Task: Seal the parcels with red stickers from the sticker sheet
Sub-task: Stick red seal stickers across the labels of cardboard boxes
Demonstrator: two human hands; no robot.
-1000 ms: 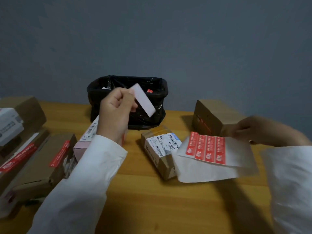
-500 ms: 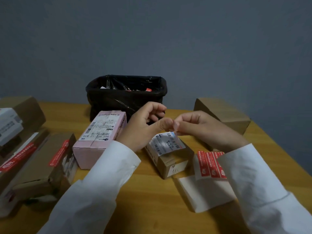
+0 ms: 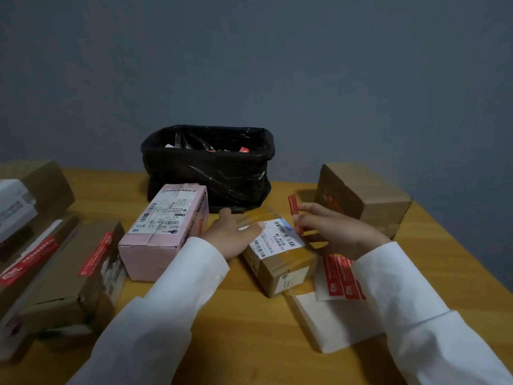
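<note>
Two white sleeves frame your view, and nearest you the glossy backing of the sticker sheet (image 3: pixel 330 320) lies flat on the wooden table (image 3: pixel 249 329), red strips showing beside your right sleeve. Just beyond sits the small brown cardboard box (image 3: pixel 280 262), taped shiny, its white label reading "M1 A21B" over barcodes. Your left hand (image 3: pixel 230 234) is spread, fingers straight, resting on that box's far left edge. Your right hand (image 3: pixel 330 229) pinches a red sticker (image 3: pixel 293 208), upright, over the box's right side. Left, a pink box (image 3: pixel 163 234) shows "502" and "815". Farther back stand a black bag-lined bin (image 3: pixel 211 173) and a plain carton (image 3: pixel 363 195).
</note>
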